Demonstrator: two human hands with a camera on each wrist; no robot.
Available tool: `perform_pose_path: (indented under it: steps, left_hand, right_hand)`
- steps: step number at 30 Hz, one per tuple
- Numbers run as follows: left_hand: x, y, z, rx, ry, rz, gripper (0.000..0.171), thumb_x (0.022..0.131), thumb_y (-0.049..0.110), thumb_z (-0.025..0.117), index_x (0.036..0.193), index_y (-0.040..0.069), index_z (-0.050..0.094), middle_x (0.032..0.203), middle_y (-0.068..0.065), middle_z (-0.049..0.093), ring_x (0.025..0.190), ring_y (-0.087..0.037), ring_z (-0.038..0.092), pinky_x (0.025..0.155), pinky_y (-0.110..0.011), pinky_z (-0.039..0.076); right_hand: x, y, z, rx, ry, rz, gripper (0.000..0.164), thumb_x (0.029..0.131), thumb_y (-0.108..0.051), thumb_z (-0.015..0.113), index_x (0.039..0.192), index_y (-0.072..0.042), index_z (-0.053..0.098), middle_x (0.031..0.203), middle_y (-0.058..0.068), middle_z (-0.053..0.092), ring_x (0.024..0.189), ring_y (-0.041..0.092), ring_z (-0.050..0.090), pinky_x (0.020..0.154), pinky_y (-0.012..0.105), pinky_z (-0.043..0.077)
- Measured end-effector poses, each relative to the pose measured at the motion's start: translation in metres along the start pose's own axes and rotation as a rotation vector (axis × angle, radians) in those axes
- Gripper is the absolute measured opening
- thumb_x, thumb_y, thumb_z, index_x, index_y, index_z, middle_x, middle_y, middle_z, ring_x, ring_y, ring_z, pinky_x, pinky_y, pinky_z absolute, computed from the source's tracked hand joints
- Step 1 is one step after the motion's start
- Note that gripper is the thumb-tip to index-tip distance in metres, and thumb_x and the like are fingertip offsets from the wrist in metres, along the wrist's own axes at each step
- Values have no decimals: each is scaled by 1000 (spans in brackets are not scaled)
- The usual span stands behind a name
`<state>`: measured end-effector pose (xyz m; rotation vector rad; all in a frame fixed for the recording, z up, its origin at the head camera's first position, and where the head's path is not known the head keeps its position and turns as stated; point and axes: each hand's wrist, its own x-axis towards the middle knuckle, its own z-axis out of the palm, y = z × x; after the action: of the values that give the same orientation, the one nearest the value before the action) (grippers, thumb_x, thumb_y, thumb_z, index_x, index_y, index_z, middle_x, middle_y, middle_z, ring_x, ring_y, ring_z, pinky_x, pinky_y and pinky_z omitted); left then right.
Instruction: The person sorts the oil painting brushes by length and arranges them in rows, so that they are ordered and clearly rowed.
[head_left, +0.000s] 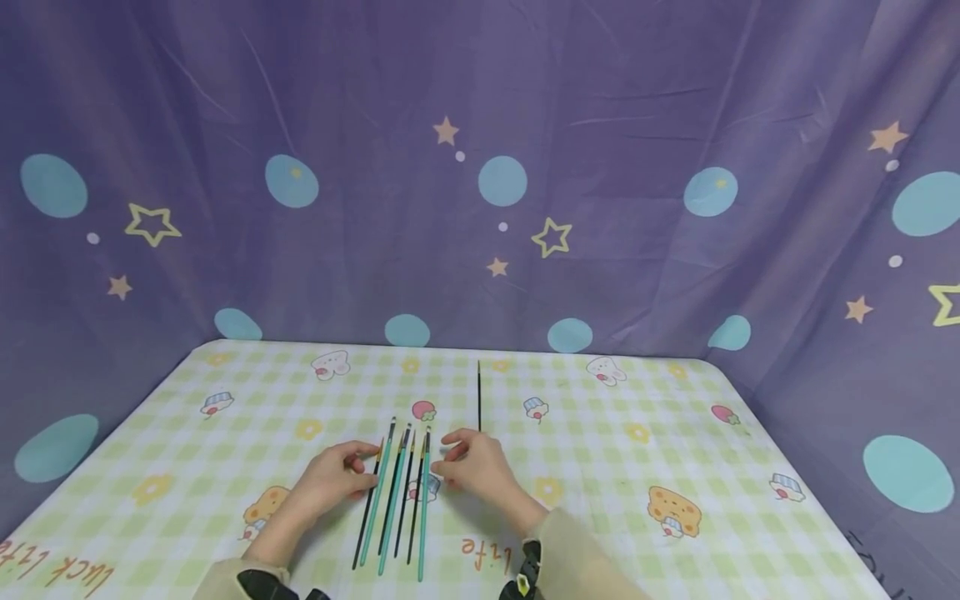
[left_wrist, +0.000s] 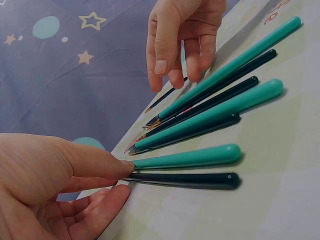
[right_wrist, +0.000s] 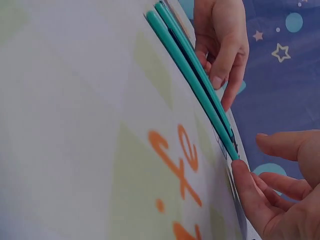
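Several paintbrushes (head_left: 372,517) with teal and black handles lie side by side on the checked tablecloth, bristle ends pointing away. My left hand (head_left: 330,481) is at the left side of this row. Its fingertips touch or nearly touch the outermost black brush (left_wrist: 190,180) and the teal brush (left_wrist: 195,157) beside it. On the opposite side, my right hand (head_left: 483,472) has its thumb and fingers spread apart. One of its fingertips meets the rightmost teal brush (right_wrist: 192,77) near the bristle end. The bristles are partly hidden in both wrist views.
A single thin black brush (head_left: 479,396) lies apart, beyond my right hand, pointing to the back of the table. The green checked tablecloth (head_left: 600,467) carries printed cartoons and lettering. A purple curtain (head_left: 615,275) with stars and blue spots hangs behind and around the table.
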<state>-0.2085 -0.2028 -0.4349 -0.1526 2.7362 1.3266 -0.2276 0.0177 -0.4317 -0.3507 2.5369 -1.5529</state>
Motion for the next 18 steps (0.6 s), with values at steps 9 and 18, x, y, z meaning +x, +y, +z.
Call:
perform_pose_path:
  steps: [9, 18]
  left_hand:
    - [-1, 1, -1, -1, -1, -8, 46, 73, 10, 70, 117, 4, 58, 79, -6, 50, 63, -16, 48, 55, -27, 42]
    - [-1, 1, 0, -13, -1, -12, 45, 74, 9, 70, 117, 4, 59, 78, -6, 49, 62, -16, 48, 53, -26, 43]
  right_hand:
    - [-7, -5, 9, -3, -22, 18, 45, 72, -16, 75, 111, -1, 58, 77, 0, 58, 50, 11, 58, 49, 23, 49]
    - [-7, -8, 13, -93, -5, -5, 47, 69, -17, 77, 108, 1, 59, 71, -3, 56, 45, 9, 53, 48, 22, 45]
